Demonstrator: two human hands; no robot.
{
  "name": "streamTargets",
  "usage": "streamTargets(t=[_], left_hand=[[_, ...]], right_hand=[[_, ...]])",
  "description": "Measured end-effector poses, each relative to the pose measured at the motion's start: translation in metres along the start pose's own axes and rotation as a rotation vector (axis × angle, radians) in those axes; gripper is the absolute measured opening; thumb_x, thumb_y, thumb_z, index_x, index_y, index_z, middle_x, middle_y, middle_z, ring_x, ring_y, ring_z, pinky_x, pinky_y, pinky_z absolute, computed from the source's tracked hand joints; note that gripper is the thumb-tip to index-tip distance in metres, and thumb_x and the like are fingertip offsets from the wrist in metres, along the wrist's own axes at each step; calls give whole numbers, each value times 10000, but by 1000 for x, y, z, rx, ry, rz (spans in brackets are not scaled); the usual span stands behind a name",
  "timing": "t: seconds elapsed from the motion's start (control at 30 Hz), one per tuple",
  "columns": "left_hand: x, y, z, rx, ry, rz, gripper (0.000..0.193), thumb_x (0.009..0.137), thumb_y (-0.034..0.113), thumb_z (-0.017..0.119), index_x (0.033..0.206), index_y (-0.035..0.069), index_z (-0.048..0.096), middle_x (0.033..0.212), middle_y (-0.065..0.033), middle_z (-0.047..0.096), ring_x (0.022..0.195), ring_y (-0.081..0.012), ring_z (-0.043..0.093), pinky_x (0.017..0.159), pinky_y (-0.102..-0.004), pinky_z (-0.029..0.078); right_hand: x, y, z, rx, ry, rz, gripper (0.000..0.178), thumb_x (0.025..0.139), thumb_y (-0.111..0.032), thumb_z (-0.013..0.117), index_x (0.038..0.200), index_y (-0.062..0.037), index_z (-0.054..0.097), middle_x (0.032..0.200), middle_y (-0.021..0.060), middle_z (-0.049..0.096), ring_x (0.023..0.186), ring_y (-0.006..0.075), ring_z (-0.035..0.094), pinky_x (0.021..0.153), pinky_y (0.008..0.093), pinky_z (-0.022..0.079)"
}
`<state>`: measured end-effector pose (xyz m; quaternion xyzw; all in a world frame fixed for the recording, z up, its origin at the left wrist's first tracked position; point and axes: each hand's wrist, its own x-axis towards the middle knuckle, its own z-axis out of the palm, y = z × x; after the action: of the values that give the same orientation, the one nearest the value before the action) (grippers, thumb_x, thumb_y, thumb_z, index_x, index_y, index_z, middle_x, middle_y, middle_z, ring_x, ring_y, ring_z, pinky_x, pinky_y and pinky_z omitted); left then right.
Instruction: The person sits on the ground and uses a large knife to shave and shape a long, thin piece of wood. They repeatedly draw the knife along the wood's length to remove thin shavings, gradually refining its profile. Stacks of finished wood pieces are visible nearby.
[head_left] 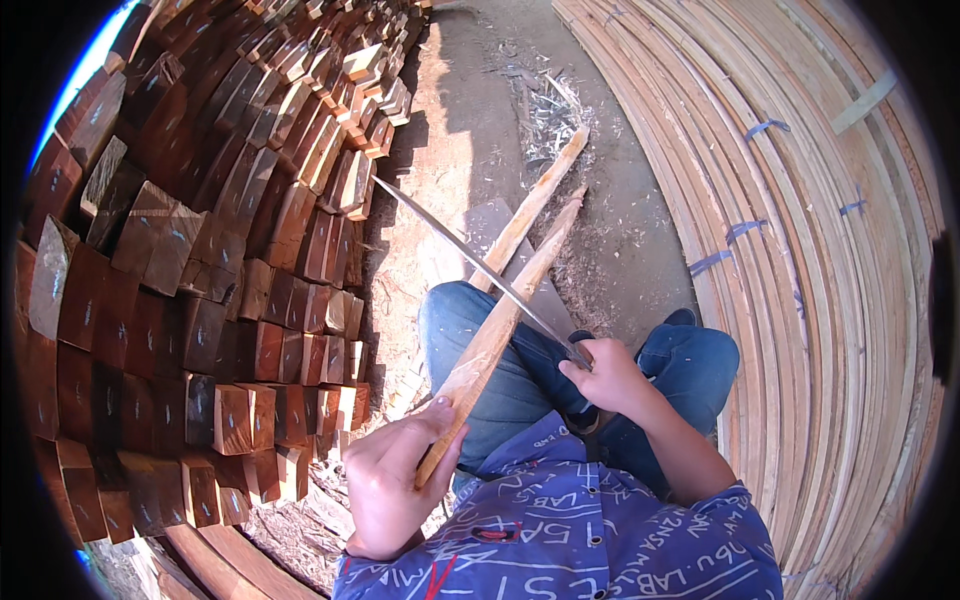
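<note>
My left hand [392, 478] is closed around the near end of a long wooden strip [478, 362]. The strip slants away from me to the upper right, over my bent leg, and tapers to a rough, pointed far end. In my right hand [612, 377] is the handle of a long-bladed knife [432, 222]. Its narrow grey blade runs to the upper left and crosses over the strip near its middle; whether it touches the wood I cannot tell. Beyond the held strip, a second wooden strip [535, 203] lies at a similar slant, its near part partly covered.
Stacked reddish-brown timber blocks [215, 330] rise at the left. On the right, long pale boards [790, 300] lie in a pile with purple ties [745, 230]. Wood shavings [555, 115] cover the ground ahead. A flat grey-brown board [487, 218] lies under the strips.
</note>
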<state>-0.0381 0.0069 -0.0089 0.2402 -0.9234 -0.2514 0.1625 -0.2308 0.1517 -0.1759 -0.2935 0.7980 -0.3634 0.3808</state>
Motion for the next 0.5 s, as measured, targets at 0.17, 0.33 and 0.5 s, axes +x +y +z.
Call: streamTargets(t=[0.17,0.33,0.5], left_hand=[[1,4,1,-17,-29,22,225,720,19,796,913,-4,682,869,-171,715,753,-296,718,652,-337,582],[-4,-6,-1,-19,-26,-32,229,727,37,797,923,8,682,860,-168,709,703,-295,705,606,-342,559],[-6,-12,0,-24,41,-1,224,692,29,826,870,-4,694,760,-149,702,629,-259,693,545,-314,510]], right_hand=[[3,6,9,39,37,-119,274,832,-214,703,760,40,629,609,197,558,542,324,552,550,427,426],[20,33,19,-14,33,-25,328,829,-229,710,707,48,583,624,219,561,562,351,558,557,430,429],[5,-13,11,-22,-11,-113,298,838,-216,702,728,39,595,620,198,571,561,319,579,554,420,431]])
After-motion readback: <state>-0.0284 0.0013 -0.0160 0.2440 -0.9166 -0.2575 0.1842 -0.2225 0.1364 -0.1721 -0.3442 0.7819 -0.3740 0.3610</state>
